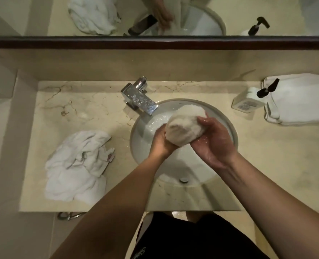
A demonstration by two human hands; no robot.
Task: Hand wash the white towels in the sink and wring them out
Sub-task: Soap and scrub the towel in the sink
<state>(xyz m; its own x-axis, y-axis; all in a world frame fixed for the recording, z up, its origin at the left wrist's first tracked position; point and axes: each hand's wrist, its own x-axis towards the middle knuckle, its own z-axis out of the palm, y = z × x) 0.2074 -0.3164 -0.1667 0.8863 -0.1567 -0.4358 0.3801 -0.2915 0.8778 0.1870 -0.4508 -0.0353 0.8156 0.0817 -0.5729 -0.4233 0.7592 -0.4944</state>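
Over the middle of the frame, both hands hold a balled-up white towel (185,126) above the round white sink (229,126). The left hand (161,142) grips the bundle from its lower left side, fingers curled under and hidden behind the cloth. The right hand (214,141) cups it from the right, its thumb and fingers wrapped over the upper edge, the skin shining wet. The towel is pressed into a tight, rounded lump, clear of the basin floor and just right of the chrome tap (139,97), whose spout reaches over the sink's upper left rim and is speckled with drops. Water glistens on the basin wall beneath the spout. The drain (184,180) sits at the lower part of the bowl, near the front edge. On the marble desk (91,109), at the left of the frame, lies a crumpled heap of white towels (78,163), well apart from the sink. At the upper right stands a white pump bottle (248,100) with a black pump head, just beside a folded stack of white towels (297,100). A mirror (42,15) runs along the top of the frame.
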